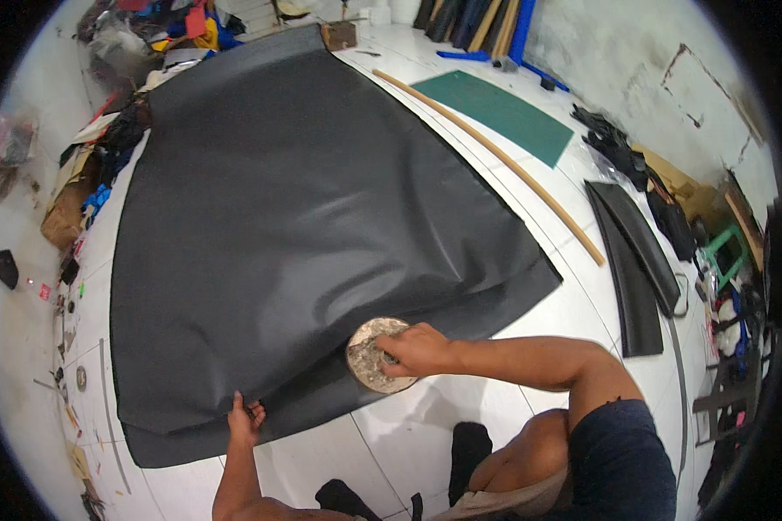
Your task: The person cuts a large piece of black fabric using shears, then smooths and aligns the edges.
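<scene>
A large black sheet, smooth like leatherette [261, 200], lies spread over the floor with soft wrinkles. Along its near side an upper layer lies over a lower one, whose strip [308, 417] shows below. My right hand [419, 350] is closed on a round, worn, mottled disc [367, 372], fingers gripping near its middle. This disc rests at the near edge of the sheet. To the left, my left hand [247, 418] is at the upper layer's near edge, its fingers apart; whether they touch the edge is hard to see.
A long wooden strip [504, 161] lies right of the sheet, beside a green mat [500, 113]. Folded black material [630, 269] is farther right. Rolls [473, 26] lean at the back. Clutter, including a green stool [728, 252], lines the walls. My feet [471, 451] are close to the near edge.
</scene>
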{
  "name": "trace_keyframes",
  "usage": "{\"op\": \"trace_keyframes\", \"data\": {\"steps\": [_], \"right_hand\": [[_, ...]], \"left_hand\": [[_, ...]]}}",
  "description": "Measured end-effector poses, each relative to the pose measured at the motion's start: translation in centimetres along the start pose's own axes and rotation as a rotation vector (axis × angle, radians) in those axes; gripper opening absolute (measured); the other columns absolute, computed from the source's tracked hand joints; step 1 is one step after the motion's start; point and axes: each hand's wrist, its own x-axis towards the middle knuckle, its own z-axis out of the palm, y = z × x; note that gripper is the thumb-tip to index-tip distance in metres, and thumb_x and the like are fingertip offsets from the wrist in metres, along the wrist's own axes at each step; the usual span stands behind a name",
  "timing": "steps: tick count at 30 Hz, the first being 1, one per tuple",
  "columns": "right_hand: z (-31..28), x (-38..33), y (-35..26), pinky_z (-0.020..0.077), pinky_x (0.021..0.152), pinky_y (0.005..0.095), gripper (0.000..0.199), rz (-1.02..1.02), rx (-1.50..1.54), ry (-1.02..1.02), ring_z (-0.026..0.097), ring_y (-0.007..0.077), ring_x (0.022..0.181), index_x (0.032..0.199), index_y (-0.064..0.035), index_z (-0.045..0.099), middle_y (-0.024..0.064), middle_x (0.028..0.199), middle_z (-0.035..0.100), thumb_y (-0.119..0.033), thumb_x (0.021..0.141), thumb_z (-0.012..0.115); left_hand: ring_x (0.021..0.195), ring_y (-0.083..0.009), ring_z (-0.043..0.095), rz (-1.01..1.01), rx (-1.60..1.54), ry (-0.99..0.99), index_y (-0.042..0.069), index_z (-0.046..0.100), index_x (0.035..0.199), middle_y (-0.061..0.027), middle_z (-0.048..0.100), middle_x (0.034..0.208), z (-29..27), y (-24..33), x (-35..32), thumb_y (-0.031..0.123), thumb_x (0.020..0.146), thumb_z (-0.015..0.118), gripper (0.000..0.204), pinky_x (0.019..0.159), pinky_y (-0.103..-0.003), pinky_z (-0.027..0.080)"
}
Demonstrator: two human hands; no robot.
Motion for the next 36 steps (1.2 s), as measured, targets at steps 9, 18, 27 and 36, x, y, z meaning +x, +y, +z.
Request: {"op": "trace_keyframes", "data": {"steps": [9, 18, 27, 36], "right_hand": [[0.8, -6.1, -4.4, 0.0517, 0.057, 0.0475, 0.040, -0.033, 0.172, -0.156, 0.066, 0.0358, 0.062, 0.105, -0.0039, 0.057, 0.0174, 0.064, 0.063, -0.035, 0.081, 0.064], [2.8, -9.4, -4.2, 0.0498, 0.062, 0.0459, 0.044, -0.153, 0.426, -0.418, 0.064, 0.0388, 0.073, 0.102, -0.0060, 0.051, 0.0187, 0.076, 0.065, -0.043, 0.084, 0.066], [-0.5, -10.6, 23.8, 0.0525, 0.083, 0.0455, 0.062, 1.342, 0.316, 0.394, 0.067, 0.0353, 0.098, 0.107, 0.0060, 0.065, 0.0254, 0.104, 0.068, -0.053, 0.087, 0.060], [4.9, -21.6, 34.5, 0.0491, 0.074, 0.0373, 0.053, 1.399, 0.461, 0.867, 0.063, 0.0254, 0.082, 0.093, -0.0001, 0.063, 0.0159, 0.083, 0.064, -0.052, 0.083, 0.068]], "left_hand": [[0.052, -0.0172, 0.057, 0.108, 0.124, 0.114, -0.002, 0.055, 0.089, -0.0094, 0.058, 0.068, -0.4, -1.0, 1.1, 0.039, 0.092, 0.066, 0.043, 0.046, -0.028, 0.050], [0.044, -0.0131, 0.050, 0.141, 0.509, 0.298, 0.001, 0.045, 0.083, -0.0071, 0.054, 0.061, 1.7, -1.0, -1.9, 0.031, 0.094, 0.064, 0.038, 0.036, -0.027, 0.037], [0.044, -0.0119, 0.044, 0.200, 0.590, 0.303, 0.000, 0.043, 0.091, -0.0064, 0.049, 0.060, -2.2, -2.0, -1.0, 0.031, 0.094, 0.063, 0.037, 0.038, -0.028, 0.037], [0.067, -0.0146, 0.052, 0.037, 0.463, 0.306, 0.006, 0.055, 0.094, -0.0046, 0.053, 0.077, 0.8, -3.0, -3.9, 0.034, 0.093, 0.063, 0.029, 0.052, -0.027, 0.039]]}}
